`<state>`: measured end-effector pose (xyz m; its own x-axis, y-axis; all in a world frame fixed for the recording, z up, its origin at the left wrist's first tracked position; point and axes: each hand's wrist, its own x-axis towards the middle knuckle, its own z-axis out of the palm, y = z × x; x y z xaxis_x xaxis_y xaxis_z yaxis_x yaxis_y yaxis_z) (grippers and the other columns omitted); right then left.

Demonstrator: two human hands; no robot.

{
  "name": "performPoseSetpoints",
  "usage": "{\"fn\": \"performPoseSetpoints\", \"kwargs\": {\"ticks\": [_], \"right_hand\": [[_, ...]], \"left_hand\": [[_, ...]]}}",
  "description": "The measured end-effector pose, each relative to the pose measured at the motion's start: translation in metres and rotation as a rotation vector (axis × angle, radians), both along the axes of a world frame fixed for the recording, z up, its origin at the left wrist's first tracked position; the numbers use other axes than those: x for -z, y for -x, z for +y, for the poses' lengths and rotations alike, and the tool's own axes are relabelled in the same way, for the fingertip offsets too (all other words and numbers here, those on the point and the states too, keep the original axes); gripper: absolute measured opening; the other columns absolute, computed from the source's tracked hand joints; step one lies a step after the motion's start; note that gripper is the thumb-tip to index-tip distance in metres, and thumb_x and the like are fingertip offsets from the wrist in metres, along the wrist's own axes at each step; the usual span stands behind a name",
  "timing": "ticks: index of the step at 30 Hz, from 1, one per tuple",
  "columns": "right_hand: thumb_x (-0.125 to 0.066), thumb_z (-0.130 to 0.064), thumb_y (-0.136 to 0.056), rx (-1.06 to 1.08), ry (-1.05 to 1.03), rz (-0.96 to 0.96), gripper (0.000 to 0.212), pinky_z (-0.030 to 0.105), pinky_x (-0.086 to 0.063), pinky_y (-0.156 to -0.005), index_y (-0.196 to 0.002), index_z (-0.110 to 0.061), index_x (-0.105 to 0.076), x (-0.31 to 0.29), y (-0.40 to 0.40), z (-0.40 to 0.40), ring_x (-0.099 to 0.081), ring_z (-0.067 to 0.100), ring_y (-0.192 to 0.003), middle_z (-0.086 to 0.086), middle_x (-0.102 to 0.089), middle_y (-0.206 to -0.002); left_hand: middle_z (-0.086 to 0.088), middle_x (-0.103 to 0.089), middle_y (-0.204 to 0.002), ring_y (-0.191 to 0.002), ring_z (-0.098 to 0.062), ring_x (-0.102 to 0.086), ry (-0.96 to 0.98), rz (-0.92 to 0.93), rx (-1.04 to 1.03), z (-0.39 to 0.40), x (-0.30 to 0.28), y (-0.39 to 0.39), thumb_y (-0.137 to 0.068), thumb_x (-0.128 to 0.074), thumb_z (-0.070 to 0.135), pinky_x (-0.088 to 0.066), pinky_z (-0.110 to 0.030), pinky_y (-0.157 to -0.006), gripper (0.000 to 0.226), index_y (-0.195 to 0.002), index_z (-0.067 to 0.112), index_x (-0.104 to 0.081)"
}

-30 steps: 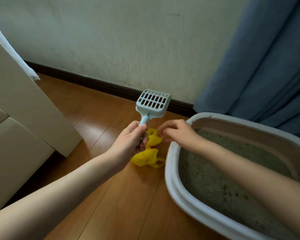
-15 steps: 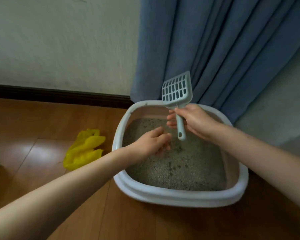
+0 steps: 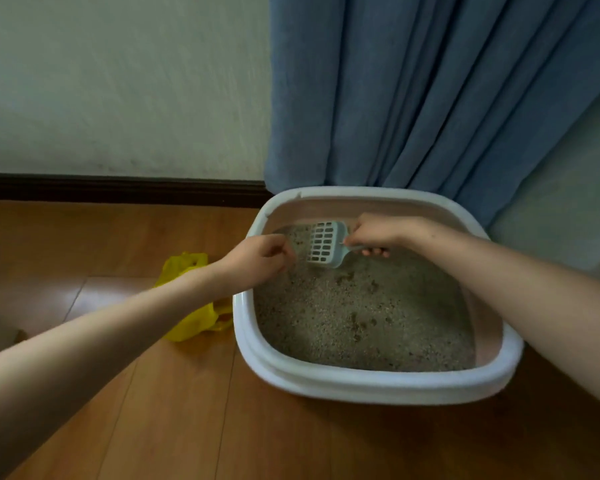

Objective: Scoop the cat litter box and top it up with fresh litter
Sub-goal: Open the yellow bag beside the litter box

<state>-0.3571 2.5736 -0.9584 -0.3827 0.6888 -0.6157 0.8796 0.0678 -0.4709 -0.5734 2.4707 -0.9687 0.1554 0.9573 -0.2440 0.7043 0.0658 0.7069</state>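
A white-rimmed litter box (image 3: 368, 386) with pinkish inner walls stands on the wooden floor, filled with grey litter (image 3: 361, 320) that shows several darker clumps. My right hand (image 3: 378, 233) grips the handle of a pale blue slotted scoop (image 3: 324, 245), whose head lies low over the litter at the box's far left corner. My left hand (image 3: 257, 259) hovers over the left rim beside the scoop head, fingers curled, holding nothing I can see.
A crumpled yellow plastic bag (image 3: 191, 306) lies on the floor left of the box, partly under my left forearm. A blue curtain (image 3: 430, 91) hangs behind the box. A dark skirting board (image 3: 118, 188) runs along the wall.
The scoop passed from my left hand to my right, then came down from upright to lie over the litter at the far corner. My left hand moved to the left rim.
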Motion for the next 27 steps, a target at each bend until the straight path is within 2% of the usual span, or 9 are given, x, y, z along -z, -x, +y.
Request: {"fn": "performPoseSetpoints", "kwargs": {"ticks": [2,5,7,13,16,19,24,27], "right_hand": [[-0.045,-0.021,-0.101,-0.063,0.088,0.005,0.025,0.018,-0.037,-0.038,-0.084,-0.009,-0.059,0.01,0.023,0.007,-0.042,0.008,-0.043,-0.001,-0.049,-0.061],[-0.044,-0.025,-0.1,-0.186,0.106,-0.088,0.026,0.018,-0.035,-0.039,-0.084,-0.01,-0.058,0.025,0.049,0.015,-0.04,0.008,-0.043,-0.002,-0.05,-0.061],[-0.047,-0.026,-0.098,-0.221,0.038,-0.175,0.025,0.021,-0.035,-0.042,-0.079,-0.013,-0.058,0.036,0.058,0.017,-0.04,0.01,-0.045,-0.001,-0.051,-0.062],[-0.055,-0.027,-0.093,-0.19,-0.045,-0.235,0.024,0.023,-0.036,-0.05,-0.074,-0.014,-0.062,0.043,0.038,0.028,-0.042,0.012,-0.049,0.0,-0.055,-0.063],[-0.055,-0.025,-0.093,-0.118,-0.005,-0.249,0.025,0.021,-0.034,-0.047,-0.072,-0.014,-0.062,0.041,0.001,0.034,-0.04,0.01,-0.046,-0.002,-0.053,-0.06],[-0.059,-0.023,-0.09,-0.048,-0.026,-0.303,0.023,0.021,-0.033,-0.045,-0.07,-0.013,-0.063,0.035,-0.037,0.036,-0.041,0.011,-0.045,-0.001,-0.052,-0.056],[-0.061,-0.016,-0.084,-0.071,-0.094,-0.52,0.015,0.021,-0.035,-0.046,-0.07,-0.01,-0.062,0.015,-0.067,0.037,-0.045,0.014,-0.048,0.003,-0.056,-0.06],[-0.062,-0.014,-0.083,-0.069,-0.197,-0.522,0.009,0.019,-0.034,-0.044,-0.076,-0.009,-0.061,-0.013,-0.063,0.038,-0.044,0.013,-0.045,0.003,-0.057,-0.06]], "left_hand": [[0.009,-0.062,-0.083,-0.078,-0.007,-0.058,0.011,0.034,0.035,0.007,-0.005,0.003,-0.095,-0.053,0.012,-0.045,-0.014,-0.066,0.016,-0.087,0.021,-0.063],[0.004,-0.065,-0.094,-0.087,-0.009,-0.062,0.023,0.05,0.044,0.013,-0.009,0.004,-0.096,-0.052,0.013,-0.052,-0.023,-0.076,0.015,-0.089,0.022,-0.062],[0.005,-0.065,-0.092,-0.085,-0.007,-0.061,-0.002,0.056,0.046,0.013,-0.009,0.004,-0.096,-0.053,0.012,-0.051,-0.021,-0.075,0.015,-0.091,0.021,-0.063],[0.015,-0.06,-0.086,-0.079,0.002,-0.057,0.01,0.027,0.047,0.01,-0.001,0.001,-0.095,-0.053,0.009,-0.04,-0.008,-0.064,0.016,-0.092,0.019,-0.065],[0.011,-0.062,-0.081,-0.072,0.002,-0.056,0.012,0.018,0.016,0.014,0.007,-0.004,-0.094,-0.053,0.01,-0.038,-0.007,-0.062,0.02,-0.085,0.024,-0.064],[0.007,-0.064,-0.084,-0.074,0.001,-0.057,0.026,0.029,0.024,0.02,0.015,-0.012,-0.095,-0.053,0.011,-0.04,-0.005,-0.061,0.016,-0.091,0.02,-0.067],[0.006,-0.064,-0.079,-0.072,-0.003,-0.057,0.039,0.029,0.066,0.028,0.024,-0.022,-0.095,-0.053,0.012,-0.041,-0.012,-0.063,0.02,-0.085,0.023,-0.065],[0.005,-0.063,-0.075,-0.068,-0.005,-0.057,0.063,0.008,0.058,0.03,0.026,-0.023,-0.096,-0.053,0.01,-0.042,-0.016,-0.065,0.023,-0.081,0.023,-0.065]]}}
